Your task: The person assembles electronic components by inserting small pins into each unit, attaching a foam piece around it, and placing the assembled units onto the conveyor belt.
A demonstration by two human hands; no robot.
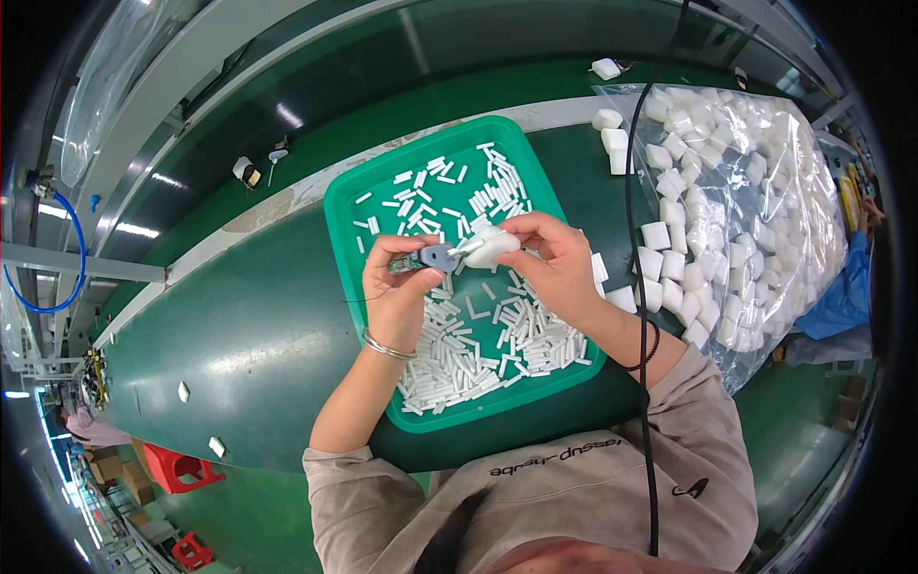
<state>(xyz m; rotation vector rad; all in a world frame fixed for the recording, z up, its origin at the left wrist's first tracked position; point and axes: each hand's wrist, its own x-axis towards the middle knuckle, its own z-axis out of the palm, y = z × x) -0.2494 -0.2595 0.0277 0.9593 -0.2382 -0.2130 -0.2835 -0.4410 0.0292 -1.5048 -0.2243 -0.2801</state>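
Observation:
My left hand [394, 298] pinches a small grey part with a green circuit board [435, 257] between thumb and fingers. In the fingers of my right hand [557, 263] is a white rounded plastic piece [491, 249]. A short white stick-like bit [467, 247] bridges the small gap between the two parts; whether it is fixed to either one I cannot tell. Both hands are over a green tray [342, 215], which holds many short white tubes [449, 359], heaped most thickly at its near side.
Right of the tray, a clear plastic bag [813, 191] holds many white blocks, with loose white blocks [656, 235] beside it. A black cable [630, 191] hangs down past my right arm. Small assemblies [247, 172] lie on the green conveyor belt beyond. Red stools [180, 469] stand lower left.

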